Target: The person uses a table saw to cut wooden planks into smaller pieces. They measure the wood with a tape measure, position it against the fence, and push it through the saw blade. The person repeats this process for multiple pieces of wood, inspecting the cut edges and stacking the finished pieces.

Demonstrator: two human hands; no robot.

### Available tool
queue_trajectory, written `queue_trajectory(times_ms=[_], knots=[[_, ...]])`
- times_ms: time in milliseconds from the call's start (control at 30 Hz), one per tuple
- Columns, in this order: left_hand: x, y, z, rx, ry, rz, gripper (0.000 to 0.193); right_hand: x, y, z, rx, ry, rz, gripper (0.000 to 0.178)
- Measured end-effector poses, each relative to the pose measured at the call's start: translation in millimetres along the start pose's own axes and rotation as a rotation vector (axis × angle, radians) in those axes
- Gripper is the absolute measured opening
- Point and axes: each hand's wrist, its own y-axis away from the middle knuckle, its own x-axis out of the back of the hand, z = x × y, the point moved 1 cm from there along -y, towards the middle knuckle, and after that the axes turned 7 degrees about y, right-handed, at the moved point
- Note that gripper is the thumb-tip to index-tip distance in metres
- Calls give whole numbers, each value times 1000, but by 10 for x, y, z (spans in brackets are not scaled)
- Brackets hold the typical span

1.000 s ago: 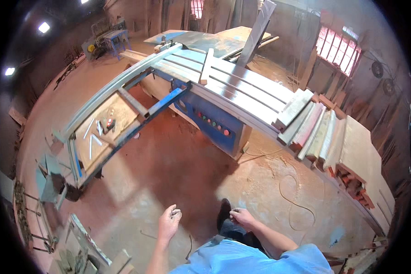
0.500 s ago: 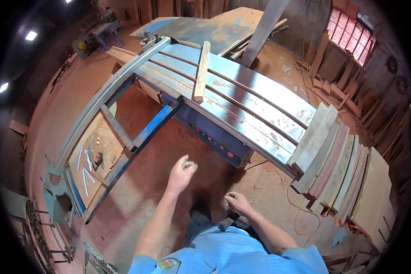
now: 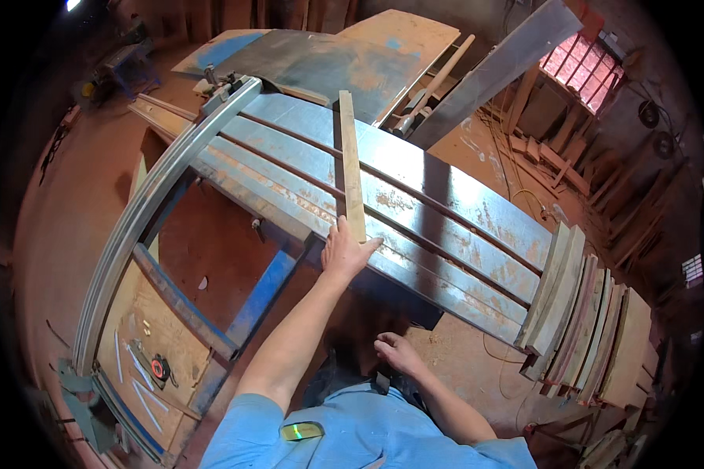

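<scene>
A narrow wooden strip (image 3: 352, 168) lies across the slotted metal machine table (image 3: 477, 242), its near end close to the table's front edge. My left hand (image 3: 347, 252) is at that near end, fingers along its left side and thumb out to the right. The hand appears closed around the strip, though the palm side is hidden. My right hand (image 3: 400, 353) hangs low in front of my body, short of the table, with its fingers curled and nothing visible in them.
Several boards (image 3: 559, 293) are stacked at the table's right end. A rail (image 3: 133, 211) curves along the left above a frame holding a tape measure (image 3: 160, 366) on a wooden panel (image 3: 133, 313). A broad grey beam (image 3: 497, 74) slants up behind. Large sheets (image 3: 313, 59) lie beyond.
My left hand has reached forward from mid-air to the strip's near end. My right hand stays low with curled fingers. The whole view has shifted, bringing the table closer.
</scene>
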Motion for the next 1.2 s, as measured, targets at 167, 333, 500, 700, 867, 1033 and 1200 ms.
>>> queue_trajectory(times_ms=[167,333,500,700,867,1033,1200], knots=[[-95,-338,-337,0,46,27,62,-135,-230,-537,-98,-77,-64,43],[239,-450,-809,285,1084,-280,31,-39,-754,-853,56,94,-129,45],[645,-422,-945,492,1344,-212,26,-109,-1225,-1436,349,321,-276,46],[937,-511,-1056,604,1920,-448,60,-392,-1506,-1970,623,548,-321,36],[1152,-540,-1226,573,1982,-460,76,-759,-1834,-2230,924,752,-165,29],[1355,-637,-1372,475,2109,-544,89,-1074,-2069,-2489,939,943,-236,27],[1518,-717,-1506,495,2156,-590,93,-1358,-2362,-2473,814,1060,-395,31]])
